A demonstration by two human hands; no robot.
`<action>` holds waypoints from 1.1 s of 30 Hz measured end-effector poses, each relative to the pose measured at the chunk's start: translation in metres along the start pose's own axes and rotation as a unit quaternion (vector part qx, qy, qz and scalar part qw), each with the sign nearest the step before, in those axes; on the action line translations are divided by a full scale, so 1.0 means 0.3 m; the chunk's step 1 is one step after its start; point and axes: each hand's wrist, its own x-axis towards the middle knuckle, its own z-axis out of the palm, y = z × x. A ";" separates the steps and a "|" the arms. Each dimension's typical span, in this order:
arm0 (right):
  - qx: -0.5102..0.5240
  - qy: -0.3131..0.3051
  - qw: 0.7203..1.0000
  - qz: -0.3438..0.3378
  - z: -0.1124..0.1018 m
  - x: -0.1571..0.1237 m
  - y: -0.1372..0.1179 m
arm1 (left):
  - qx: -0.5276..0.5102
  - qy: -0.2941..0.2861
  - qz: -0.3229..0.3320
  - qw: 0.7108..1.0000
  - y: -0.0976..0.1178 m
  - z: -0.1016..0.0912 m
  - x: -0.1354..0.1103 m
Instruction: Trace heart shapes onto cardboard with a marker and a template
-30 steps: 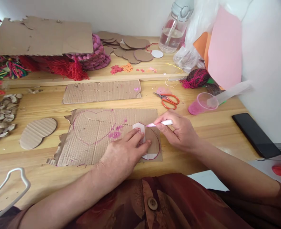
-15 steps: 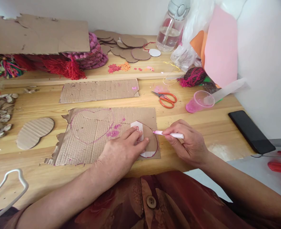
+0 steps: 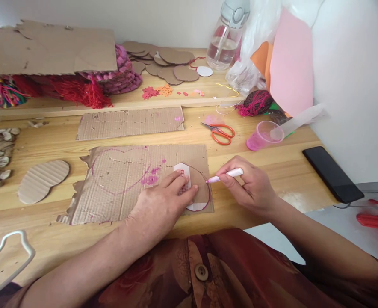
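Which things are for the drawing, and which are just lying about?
In use:
- white, pink-tipped pen, in the right hand
- torn brown cardboard sheet
- rounded brown cardboard piece, under the left hand

Seemingly just lying about:
- orange-handled metal scissors
- black rectangular phone
- clear plastic bottle

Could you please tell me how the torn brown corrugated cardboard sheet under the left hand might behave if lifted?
The torn brown corrugated cardboard sheet would probably feel light for its size, as it looks thin. Its parallel ribs suggest moderate stiffness along them. Its ragged left edge might tear further.
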 end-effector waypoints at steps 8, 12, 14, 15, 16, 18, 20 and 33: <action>-0.001 0.010 1.000 0.000 0.028 0.042 0.015 | -0.001 -0.001 0.001 1.000 -0.003 0.005 -0.008; 0.005 -0.005 1.000 0.016 0.012 0.019 0.003 | 0.001 -0.017 -0.002 1.000 0.001 -0.002 -0.008; 0.007 -0.016 1.000 0.022 0.001 0.005 -0.007 | 0.001 -0.016 -0.001 1.000 0.002 -0.003 -0.005; 0.007 -0.023 0.999 0.023 -0.006 -0.002 -0.013 | 0.001 -0.014 0.000 1.000 0.002 -0.003 -0.004; 0.006 -0.031 0.999 0.023 -0.016 -0.009 -0.019 | 0.001 -0.013 0.000 1.000 0.002 -0.002 -0.004; 0.003 -0.034 0.999 0.022 -0.048 -0.017 -0.031 | 0.001 -0.016 -0.001 1.000 0.000 0.003 -0.007; -0.013 0.003 0.999 0.039 -0.101 -0.015 -0.040 | 0.002 -0.018 0.001 1.000 -0.001 0.011 -0.015; -0.250 0.208 0.916 0.237 -0.370 0.098 0.162 | 0.002 0.001 0.009 1.000 -0.007 0.039 -0.014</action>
